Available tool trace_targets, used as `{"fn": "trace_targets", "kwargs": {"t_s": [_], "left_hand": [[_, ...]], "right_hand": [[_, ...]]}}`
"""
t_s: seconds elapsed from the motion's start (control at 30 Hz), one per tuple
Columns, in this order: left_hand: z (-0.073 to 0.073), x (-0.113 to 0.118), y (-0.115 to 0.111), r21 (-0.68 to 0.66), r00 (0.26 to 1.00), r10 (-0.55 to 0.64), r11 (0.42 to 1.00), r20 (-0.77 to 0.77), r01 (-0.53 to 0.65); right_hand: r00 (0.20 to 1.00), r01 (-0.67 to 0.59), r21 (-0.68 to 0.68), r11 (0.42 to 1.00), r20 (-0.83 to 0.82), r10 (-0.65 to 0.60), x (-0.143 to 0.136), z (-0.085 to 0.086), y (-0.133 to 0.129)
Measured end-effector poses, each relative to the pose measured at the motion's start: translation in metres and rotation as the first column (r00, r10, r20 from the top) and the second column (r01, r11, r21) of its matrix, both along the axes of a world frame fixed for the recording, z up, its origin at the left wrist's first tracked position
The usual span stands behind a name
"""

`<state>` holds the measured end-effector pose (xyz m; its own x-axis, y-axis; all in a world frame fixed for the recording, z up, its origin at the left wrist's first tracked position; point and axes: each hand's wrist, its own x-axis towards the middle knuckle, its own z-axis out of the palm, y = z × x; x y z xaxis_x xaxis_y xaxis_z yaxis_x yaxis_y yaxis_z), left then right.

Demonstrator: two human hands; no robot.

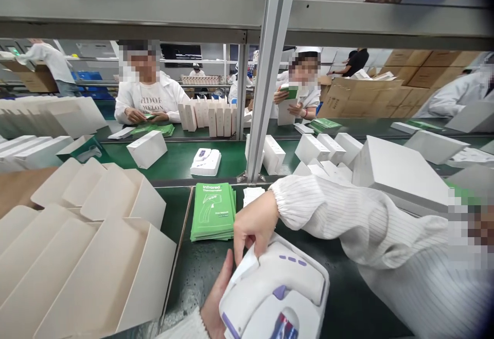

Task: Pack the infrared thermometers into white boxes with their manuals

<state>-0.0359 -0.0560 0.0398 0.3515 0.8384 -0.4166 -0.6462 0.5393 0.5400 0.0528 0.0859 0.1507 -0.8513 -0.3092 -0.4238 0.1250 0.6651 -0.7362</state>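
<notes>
A white tray [323, 305] lies tilted low in the picture, holding a white and purple thermometer [295, 272] and a red and blue packet [284, 327]. My left hand [218, 298] grips the tray by its left edge, thumb up along the side. From above, my right hand [257, 223] reaches to the tray's upper left corner, its fingers pinching a small white paper [246, 268] there. Green manuals [213, 210] are stacked just beyond, left of my right hand. Some white papers [252, 195] lie behind that hand.
Open white boxes [127, 272] fill the left side. A metal post [266, 76] rises at the centre. Across the green belt [177, 161], carrying white boxes [146, 148] and another filled tray [206, 162], two people work. White boxes [401, 174] stand at right, near another person.
</notes>
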Motion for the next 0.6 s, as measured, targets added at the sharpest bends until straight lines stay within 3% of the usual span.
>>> {"fn": "trace_targets", "kwargs": {"t_s": [0.07,0.17,0.23,0.3,0.33,0.37,0.43,0.47,0.5,0.53,0.6], "left_hand": [[-0.010,-0.002,-0.001,-0.058,0.983,-0.053,0.996,0.177,0.064],[-0.018,-0.006,-0.005,-0.066,0.908,-0.160,0.977,0.388,0.200],[-0.016,-0.010,-0.008,-0.048,0.879,-0.211,0.966,0.428,0.255],[-0.011,-0.015,-0.009,-0.034,0.864,-0.226,0.962,0.451,0.270],[-0.008,-0.019,-0.010,-0.025,0.858,-0.229,0.963,0.460,0.270],[-0.005,-0.022,-0.010,-0.008,0.850,-0.235,0.963,0.471,0.271],[-0.003,-0.029,-0.009,0.034,0.839,-0.235,0.967,0.491,0.251],[-0.004,-0.032,-0.008,0.056,0.835,-0.228,0.971,0.501,0.232],[-0.005,-0.033,-0.007,0.073,0.831,-0.215,0.975,0.512,0.208],[-0.007,-0.034,-0.006,0.083,0.830,-0.196,0.980,0.522,0.180],[-0.010,-0.032,-0.005,0.082,0.835,-0.143,0.990,0.531,0.117]], "right_hand": [[0.998,0.044,-0.038,0.998,0.049,-0.042,0.000,-0.005,-0.001],[0.958,0.276,-0.105,0.955,0.111,-0.265,0.007,-0.009,0.002],[0.902,0.432,-0.178,0.884,0.087,-0.423,0.017,-0.010,0.004],[0.791,0.590,-0.246,0.769,-0.013,-0.612,0.031,-0.011,0.004],[0.686,0.682,-0.290,0.672,-0.065,-0.724,0.040,-0.014,0.002],[0.540,0.766,-0.356,0.535,-0.093,-0.836,0.047,-0.018,-0.002],[0.212,0.829,-0.527,0.187,-0.013,-0.977,0.060,-0.033,-0.015],[0.096,0.792,-0.610,0.021,0.090,-0.991,0.064,-0.043,-0.023],[0.052,0.731,-0.674,-0.107,0.211,-0.976,0.066,-0.054,-0.031],[0.075,0.657,-0.728,-0.196,0.322,-0.944,0.067,-0.065,-0.039],[0.203,0.503,-0.803,-0.321,0.471,-0.859,0.066,-0.086,-0.051]]}}
